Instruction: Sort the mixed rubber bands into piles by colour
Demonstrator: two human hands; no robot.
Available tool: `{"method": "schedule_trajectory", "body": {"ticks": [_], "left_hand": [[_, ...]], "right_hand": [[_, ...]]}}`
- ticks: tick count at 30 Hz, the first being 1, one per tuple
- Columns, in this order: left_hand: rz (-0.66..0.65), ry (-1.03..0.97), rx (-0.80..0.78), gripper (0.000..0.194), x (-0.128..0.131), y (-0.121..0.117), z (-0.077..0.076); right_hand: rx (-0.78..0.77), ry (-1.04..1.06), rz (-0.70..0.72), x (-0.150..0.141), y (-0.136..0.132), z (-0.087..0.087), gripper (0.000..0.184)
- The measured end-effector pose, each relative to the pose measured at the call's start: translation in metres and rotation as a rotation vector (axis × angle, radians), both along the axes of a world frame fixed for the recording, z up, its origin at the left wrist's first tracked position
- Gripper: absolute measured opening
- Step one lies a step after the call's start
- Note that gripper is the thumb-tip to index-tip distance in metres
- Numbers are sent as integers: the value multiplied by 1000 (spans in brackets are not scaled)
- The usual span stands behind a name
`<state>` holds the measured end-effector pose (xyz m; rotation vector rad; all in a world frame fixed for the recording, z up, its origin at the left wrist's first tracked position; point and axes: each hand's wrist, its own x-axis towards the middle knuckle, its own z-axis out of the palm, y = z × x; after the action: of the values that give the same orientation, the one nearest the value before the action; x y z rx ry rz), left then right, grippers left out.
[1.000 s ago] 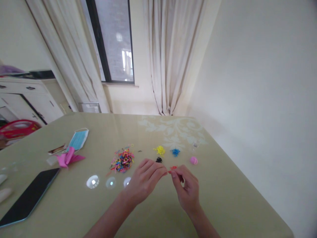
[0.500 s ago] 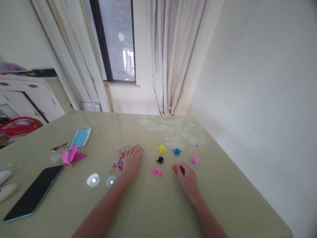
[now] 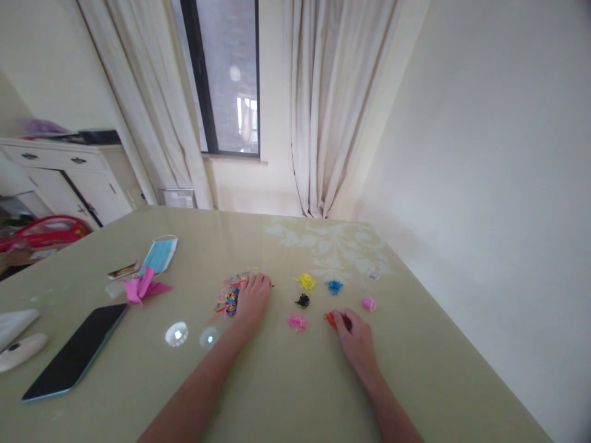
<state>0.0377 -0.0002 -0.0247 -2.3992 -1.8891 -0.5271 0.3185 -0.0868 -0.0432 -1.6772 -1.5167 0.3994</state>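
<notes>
My left hand lies palm down on the right side of a mixed heap of small coloured rubber bands, its fingers stretched out and covering part of the heap. My right hand is closed in a pinch at a small pile of red rubber bands; its fingertips partly hide what they hold. Between the hands lie a pink pile, a black pile and a yellow pile. A blue pile sits beyond my right hand, and a round pink bundle is to its right.
On the left are a dark tablet, a pink folded-paper shape, a blue face mask and a white mouse-like object. The glossy table reflects light. A wall rises past its right edge.
The whole view has shifted slightly, so the table things appear farther right. My left hand still rests on the mixed heap and my right hand still pinches at the red pile.
</notes>
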Motion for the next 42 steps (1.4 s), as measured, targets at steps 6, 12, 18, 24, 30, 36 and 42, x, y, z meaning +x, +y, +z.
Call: {"method": "schedule_trajectory", "body": {"ticks": [6, 12, 18, 24, 30, 36, 42], "left_hand": [[-200, -717, 265, 15, 5, -42, 47], [-362, -892, 371, 12, 13, -77, 89], [-450, -832, 427, 14, 15, -81, 94], [-441, -809, 403, 13, 16, -82, 87], [-243, -648, 186, 21, -2, -51, 53], [138, -191, -32, 39, -41, -20, 9], [151, -74, -68, 28, -44, -23, 0]], "right_hand": [[137, 80, 36, -4, -9, 8, 46], [381, 96, 213, -35, -12, 62, 34], [550, 130, 508, -71, -8, 115, 17], [584, 167, 489, -81, 4, 106, 11], [432, 149, 285, -65, 29, 63, 24], [260, -59, 195, -51, 46, 19, 40], [256, -221, 149, -60, 46, 5, 40]]}}
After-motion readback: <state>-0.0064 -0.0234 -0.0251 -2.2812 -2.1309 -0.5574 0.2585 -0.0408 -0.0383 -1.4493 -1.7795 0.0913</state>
